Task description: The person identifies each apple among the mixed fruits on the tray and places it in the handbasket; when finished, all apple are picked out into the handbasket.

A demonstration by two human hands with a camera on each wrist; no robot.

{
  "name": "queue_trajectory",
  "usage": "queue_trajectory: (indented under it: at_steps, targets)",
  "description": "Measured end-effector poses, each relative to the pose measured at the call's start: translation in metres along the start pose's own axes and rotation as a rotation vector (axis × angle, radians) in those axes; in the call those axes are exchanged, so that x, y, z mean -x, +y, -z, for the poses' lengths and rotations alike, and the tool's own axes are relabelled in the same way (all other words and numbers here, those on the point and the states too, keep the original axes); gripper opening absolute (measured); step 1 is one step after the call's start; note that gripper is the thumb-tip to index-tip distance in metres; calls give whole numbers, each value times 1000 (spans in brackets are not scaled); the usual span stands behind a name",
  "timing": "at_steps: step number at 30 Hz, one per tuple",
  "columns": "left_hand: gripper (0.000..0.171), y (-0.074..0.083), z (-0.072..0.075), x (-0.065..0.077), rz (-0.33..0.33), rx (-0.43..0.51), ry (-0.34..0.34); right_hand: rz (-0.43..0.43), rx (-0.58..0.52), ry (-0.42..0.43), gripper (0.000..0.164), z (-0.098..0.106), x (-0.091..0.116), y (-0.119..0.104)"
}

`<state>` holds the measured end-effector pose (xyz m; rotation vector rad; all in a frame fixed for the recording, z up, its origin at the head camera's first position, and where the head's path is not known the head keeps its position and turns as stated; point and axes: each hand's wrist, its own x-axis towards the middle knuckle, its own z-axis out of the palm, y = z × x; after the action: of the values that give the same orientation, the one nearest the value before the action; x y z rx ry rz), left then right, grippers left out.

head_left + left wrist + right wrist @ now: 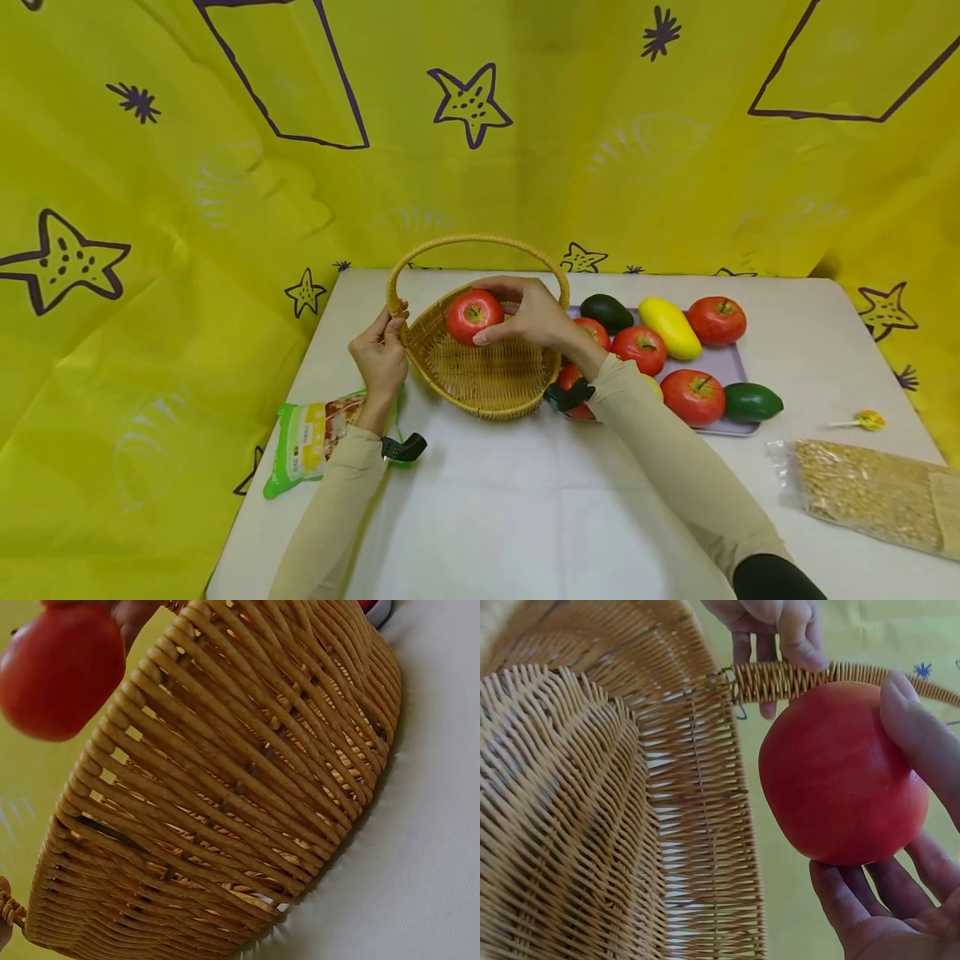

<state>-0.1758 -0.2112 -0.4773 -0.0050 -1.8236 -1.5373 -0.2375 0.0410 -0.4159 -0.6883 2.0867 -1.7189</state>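
A red apple (475, 317) is gripped between the thumb and fingers of my right hand (531, 314), above the opening of a wicker basket (487, 379). In the right wrist view the apple (844, 774) stays clear of the basket's rim (739, 825), thumb on one side and fingers on the other. My left hand (381, 354) pinches the lower left end of the tall arched handle (480, 239). Seen in the left wrist view, the woven side (225, 780) leans over the white tabletop. The inside of the basket shows bare weave.
Right of the basket, a lilac tray (731, 362) carries several red apples (693, 397), a yellow mango (670, 327) and dark green avocados (753, 402). Nearer the right edge lie a yellow lollipop (868, 420) and a bag of oats (870, 492). A green food packet (303, 442) lies beside my left forearm.
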Motion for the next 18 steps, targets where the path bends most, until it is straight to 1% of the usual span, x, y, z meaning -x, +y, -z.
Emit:
queue_trajectory:
  at_steps: [3, 6, 10, 14, 18]
  targets:
    - [29, 0, -2, 0, -10, -25, 12, -12, 7, 9, 77, 1, -8, 4]
    - [28, 3, -4, 1, -38, -59, 27, -30, 47, 22, 77, 1, -14, 7]
    - [27, 18, -6, 2, -62, -78, 34, -40, 95, 49, 75, 0, -22, 10]
    - [27, 32, -7, 3, -62, -99, 38, -43, 100, 68, 74, -2, -30, 13]
    - [27, 33, -8, 3, -81, -129, 45, -51, 91, 69, 72, -5, -36, 16]
